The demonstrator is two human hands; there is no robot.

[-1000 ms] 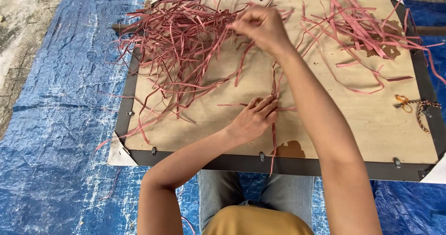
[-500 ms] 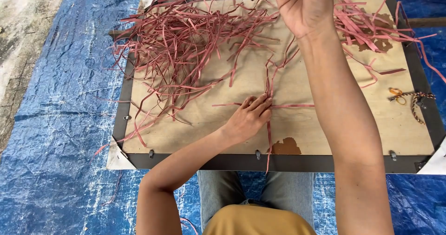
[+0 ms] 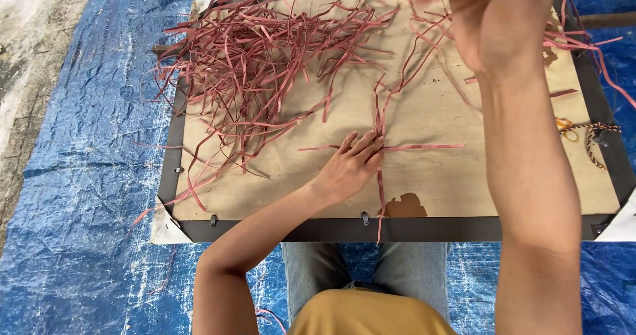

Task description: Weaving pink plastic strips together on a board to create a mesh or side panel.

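While the left hand pins crossed pink strips flat on the wooden board, the right hand lifts one strand (grip unclear).

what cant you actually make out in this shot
Head view, the only one:
- Right hand: fingertips cut off by the top edge and blurred, so its grip is unclear.
- Left hand: lies flat on the crossing red strips; the crossing itself is hidden under the fingers.
- Small orange thing near the board edge: too small to identify.
- Strip pile: too tangled to count.
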